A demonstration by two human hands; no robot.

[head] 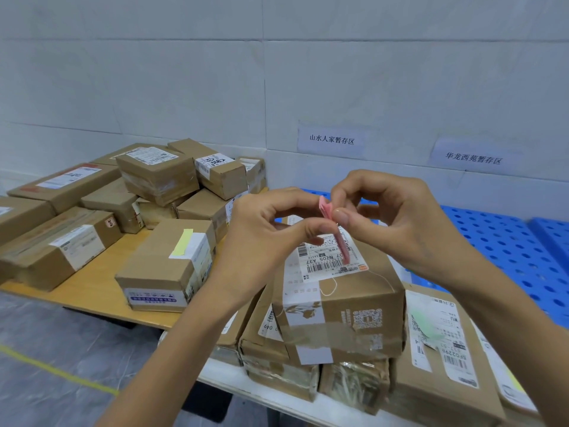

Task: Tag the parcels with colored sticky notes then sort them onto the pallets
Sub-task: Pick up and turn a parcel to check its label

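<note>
You held both hands up close together over the parcel (338, 300) in front of you, and each one was pinching the pink sticky notes (325, 208). Your left hand (271, 229) had them between thumb and forefinger from the left, with the other fingers curled beneath. Your right hand (397, 217) nipped them from the right with thumb and forefinger, its remaining fingers bent loosely behind. The pink strip hung down between your fingertips, just above the parcel's white shipping label (326, 266); I could not tell whether its lower end touched the label. That parcel sat on top of other boxes stacked on a white table (234, 377). To its right lay a flat parcel (446, 380) with a pale green note (426, 328) on its label. To the left, a wooden pallet (92, 285) carried a box (154, 272) with a yellow note (183, 241) on top, and behind it a pile of untagged parcels (157, 177). A blue perforated pallet (508, 241) stood beyond your right hand, against the wall, under two paper signs (332, 139) printed with Chinese characters.
</note>
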